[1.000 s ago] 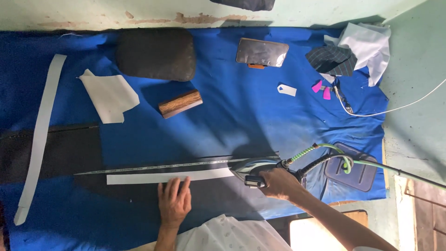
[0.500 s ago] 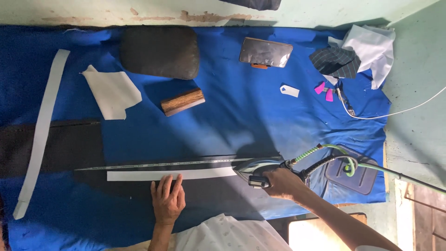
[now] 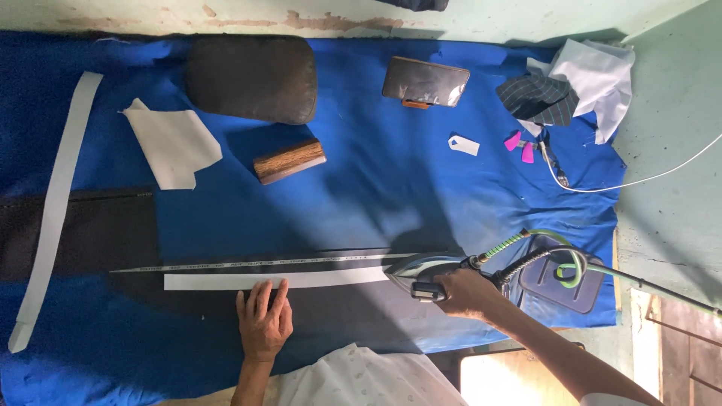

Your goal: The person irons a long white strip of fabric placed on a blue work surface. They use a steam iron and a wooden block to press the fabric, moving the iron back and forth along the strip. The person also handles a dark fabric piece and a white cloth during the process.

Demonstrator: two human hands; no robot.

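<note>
- Gripping the steam iron (image 3: 421,272), your right hand (image 3: 460,292) was wrapped round its handle at the white strip's (image 3: 274,280) right end.
- Your left hand (image 3: 263,323) lay flat, fingers together, on dark fabric (image 3: 338,308) just below the strip, on the table (image 3: 361,195).

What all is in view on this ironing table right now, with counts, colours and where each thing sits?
steam iron: 1, silver-grey, right end of the white strip, hoses trailing right
white strip: 1, on the dark cloth, near edge
dark cloth: 1, black, along the near edge
long white band: 1, far left
white fabric piece: 1, upper left
pressing cushion: 1, dark brown, top
wooden block: 1, brown, centre
phone: 1, dark, top centre
pink chalk pieces: 2, upper right
iron rest: 1, dark blue, right edge
blue cover: 1, over the table
left hand: flat on the dark cloth, fingertips at the strip
right hand: gripping the iron handle
</note>
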